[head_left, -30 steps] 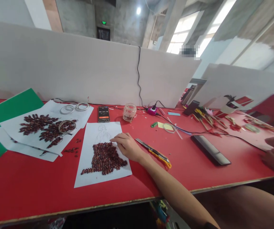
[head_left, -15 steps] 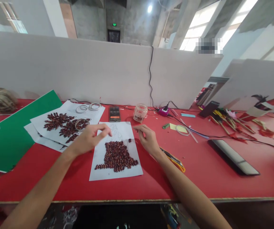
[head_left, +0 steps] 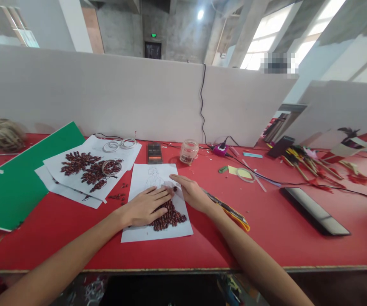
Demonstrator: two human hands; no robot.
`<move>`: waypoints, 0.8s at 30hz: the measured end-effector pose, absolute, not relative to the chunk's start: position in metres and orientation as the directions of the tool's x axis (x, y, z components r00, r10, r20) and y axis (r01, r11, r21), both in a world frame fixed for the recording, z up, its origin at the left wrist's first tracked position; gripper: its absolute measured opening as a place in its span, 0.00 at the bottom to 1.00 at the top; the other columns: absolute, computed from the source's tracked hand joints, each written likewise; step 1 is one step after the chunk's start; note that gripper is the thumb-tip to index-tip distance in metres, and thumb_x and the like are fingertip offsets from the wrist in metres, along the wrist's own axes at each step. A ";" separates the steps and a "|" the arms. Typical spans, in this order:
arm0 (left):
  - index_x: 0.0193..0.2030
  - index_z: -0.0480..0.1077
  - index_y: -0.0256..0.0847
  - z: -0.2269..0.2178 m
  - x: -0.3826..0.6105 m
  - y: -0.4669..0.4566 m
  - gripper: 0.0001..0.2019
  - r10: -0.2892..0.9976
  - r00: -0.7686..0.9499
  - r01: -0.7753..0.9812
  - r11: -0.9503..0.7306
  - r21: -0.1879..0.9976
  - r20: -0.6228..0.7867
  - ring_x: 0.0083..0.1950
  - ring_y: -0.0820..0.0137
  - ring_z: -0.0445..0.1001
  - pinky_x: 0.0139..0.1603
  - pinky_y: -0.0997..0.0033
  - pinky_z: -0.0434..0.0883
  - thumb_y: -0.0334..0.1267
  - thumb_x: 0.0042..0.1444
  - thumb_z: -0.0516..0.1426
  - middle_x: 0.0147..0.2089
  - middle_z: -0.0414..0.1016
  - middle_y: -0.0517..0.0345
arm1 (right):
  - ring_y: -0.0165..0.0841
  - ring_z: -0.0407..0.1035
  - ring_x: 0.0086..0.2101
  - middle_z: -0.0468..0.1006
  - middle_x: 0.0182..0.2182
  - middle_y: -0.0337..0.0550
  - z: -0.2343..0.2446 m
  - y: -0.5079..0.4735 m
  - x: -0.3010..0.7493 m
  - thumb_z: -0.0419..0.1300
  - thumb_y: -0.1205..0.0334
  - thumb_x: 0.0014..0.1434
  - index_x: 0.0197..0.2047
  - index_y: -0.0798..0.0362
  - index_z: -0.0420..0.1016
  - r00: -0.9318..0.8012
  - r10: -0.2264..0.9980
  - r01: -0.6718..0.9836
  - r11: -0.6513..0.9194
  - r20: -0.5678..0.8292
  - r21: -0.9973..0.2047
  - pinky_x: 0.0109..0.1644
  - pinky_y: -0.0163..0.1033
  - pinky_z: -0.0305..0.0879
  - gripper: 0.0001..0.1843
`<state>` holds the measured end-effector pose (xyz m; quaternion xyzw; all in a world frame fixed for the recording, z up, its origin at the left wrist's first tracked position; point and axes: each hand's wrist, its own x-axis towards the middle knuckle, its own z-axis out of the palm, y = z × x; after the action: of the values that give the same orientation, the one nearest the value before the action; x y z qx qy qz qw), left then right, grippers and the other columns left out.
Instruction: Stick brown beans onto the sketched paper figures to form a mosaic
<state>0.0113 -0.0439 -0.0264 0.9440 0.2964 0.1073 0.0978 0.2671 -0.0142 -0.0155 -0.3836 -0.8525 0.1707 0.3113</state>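
Observation:
My left hand (head_left: pixel 146 207) lies flat, fingers spread, across a patch of dark red-brown beans (head_left: pixel 169 217) on a white sheet of paper (head_left: pixel 135 234). Its palm hides much of the patch. Beside it, at the sheet's right edge, my right hand (head_left: pixel 192 194) rests on its side with fingers stretched out and nothing visible in them. One dark bean (head_left: pixel 174 188) sits near the fingertips of both hands. A pencil-like line drawing (head_left: pixel 153 176) shows on the upper part of the sheet. Several loose beans (head_left: pixel 118 196) lie on the red table left of the paper.
Bean-covered sheets (head_left: pixel 95 199) and a green board (head_left: pixel 36 170) lie to the left. Behind the paper are a phone (head_left: pixel 154 153) and a glass jar (head_left: pixel 189 152). A yellow utility knife (head_left: pixel 231 212) lies by my right wrist, a dark flat device (head_left: pixel 314 210) further right.
My left hand has come right and down from a bent-finger pose onto the bean patch, fingers now spread. My right hand has shifted slightly left and lower, its fingers straighter.

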 end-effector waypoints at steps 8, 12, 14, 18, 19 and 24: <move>0.53 0.77 0.41 0.010 -0.048 -0.027 0.16 0.814 0.477 0.741 -0.575 0.347 0.331 0.59 0.58 0.77 0.64 0.52 0.70 0.38 0.72 0.48 0.56 0.81 0.50 | 0.41 0.71 0.61 0.75 0.63 0.52 -0.011 -0.034 0.268 0.49 0.72 0.68 0.71 0.49 0.66 -0.522 0.758 0.537 0.648 0.390 -0.540 0.64 0.53 0.71 0.30; 0.49 0.78 0.43 0.021 -0.094 -0.048 0.12 0.881 0.460 0.803 -0.465 0.374 0.107 0.54 0.58 0.77 0.57 0.57 0.72 0.38 0.70 0.52 0.52 0.80 0.50 | 0.40 0.74 0.58 0.77 0.60 0.51 -0.009 -0.034 0.268 0.48 0.69 0.71 0.68 0.47 0.69 -0.420 0.783 0.548 0.622 0.458 -0.559 0.62 0.51 0.72 0.26; 0.50 0.77 0.44 0.017 -0.107 -0.060 0.12 0.885 0.460 0.794 -0.444 0.415 0.066 0.54 0.59 0.77 0.57 0.59 0.71 0.36 0.69 0.53 0.53 0.79 0.51 | 0.40 0.74 0.57 0.78 0.58 0.50 -0.008 -0.031 0.267 0.48 0.67 0.72 0.66 0.48 0.71 -0.380 0.789 0.547 0.613 0.483 -0.571 0.61 0.49 0.72 0.24; 0.48 0.76 0.44 0.005 -0.112 -0.068 0.13 0.903 0.426 0.782 -0.401 0.477 0.059 0.53 0.61 0.78 0.57 0.61 0.71 0.34 0.69 0.50 0.52 0.79 0.51 | 0.40 0.76 0.54 0.80 0.56 0.50 -0.009 -0.028 0.264 0.48 0.66 0.72 0.63 0.48 0.73 -0.395 0.779 0.541 0.625 0.486 -0.562 0.58 0.47 0.74 0.21; 0.46 0.76 0.44 0.003 -0.111 -0.067 0.13 0.905 0.421 0.783 -0.394 0.482 0.057 0.52 0.61 0.78 0.56 0.61 0.71 0.34 0.69 0.50 0.51 0.79 0.52 | 0.40 0.76 0.53 0.80 0.55 0.50 -0.009 -0.028 0.264 0.49 0.66 0.72 0.63 0.48 0.73 -0.399 0.777 0.542 0.628 0.487 -0.558 0.57 0.47 0.74 0.21; 0.44 0.73 0.41 0.005 -0.102 -0.065 0.11 0.913 0.404 0.808 -0.381 0.449 0.048 0.50 0.59 0.77 0.53 0.60 0.70 0.31 0.66 0.49 0.48 0.77 0.50 | 0.40 0.76 0.54 0.80 0.54 0.50 -0.009 -0.031 0.264 0.48 0.66 0.72 0.60 0.49 0.74 -0.384 0.772 0.539 0.633 0.507 -0.555 0.58 0.48 0.73 0.20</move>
<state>-0.1019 -0.0652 0.0055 0.8182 0.5261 0.1455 0.1807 0.2643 -0.0305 -0.0089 -0.4008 -0.8180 0.1514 0.3839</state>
